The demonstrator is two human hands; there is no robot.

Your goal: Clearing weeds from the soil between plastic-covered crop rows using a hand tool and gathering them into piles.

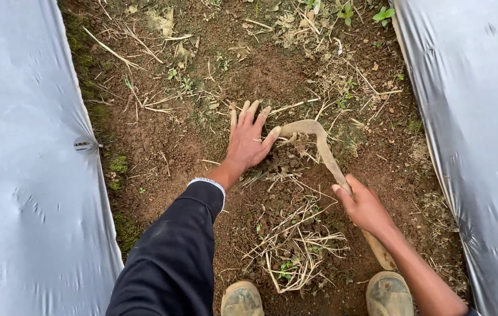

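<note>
My right hand (pixel 363 206) is closed around the wooden handle of a curved, soil-caked sickle (pixel 317 139) whose blade bends left toward my left hand. Fingers spread, my left hand (pixel 249 137) presses flat on the brown soil, its thumb close to the blade's tip. A dark sleeve covers my left arm (pixel 176 257). Between both hands and below them lies a clump of dry pulled weeds and straw (pixel 293 246). My two muddy boots (pixel 241 299) show at the bottom edge.
Silver plastic mulch sheets cover raised beds on the left (pixel 21 175) and on the right (pixel 477 134), walling a narrow dirt furrow. Dry stalks and small green weeds (pixel 348 11) scatter along the far part of the furrow. Moss edges the left sheet.
</note>
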